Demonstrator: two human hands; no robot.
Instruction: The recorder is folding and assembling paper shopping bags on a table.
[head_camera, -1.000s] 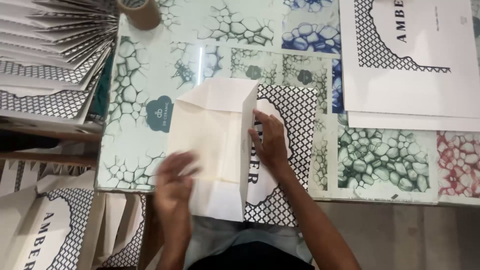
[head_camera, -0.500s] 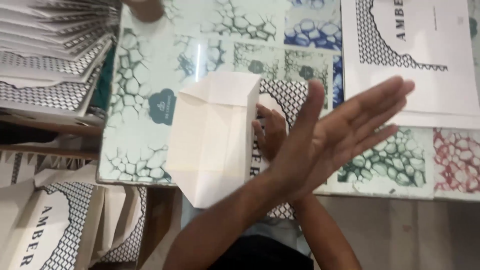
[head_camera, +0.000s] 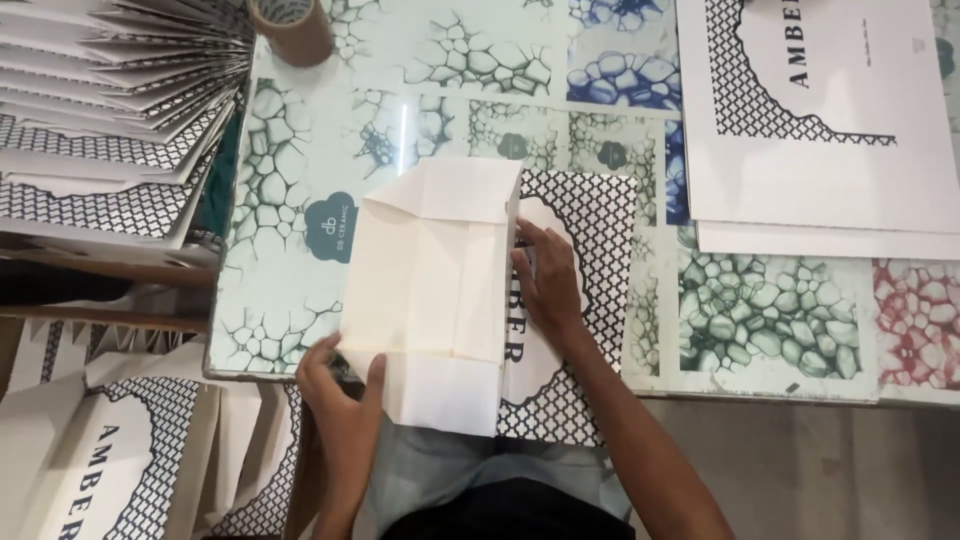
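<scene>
Paper bag (head_camera: 430, 290) half-folded on desk (head_camera: 300, 170): your left hand (head_camera: 340, 385) pinches its near edge, right hand (head_camera: 545, 275) presses flat. Crease firmly, edges aligned.

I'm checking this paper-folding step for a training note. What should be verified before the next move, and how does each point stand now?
1. Left hand grips the lower left edge of the folded white sheet: ok.
2. Right hand presses beside the sheet's right fold: ok.
3. Sheet lies flat on the patterned table: not ok, its near end overhangs the edge.
4. Tape roll stands clear of the sheet: ok.
5. Crease sharpness: cannot tell.
</scene>
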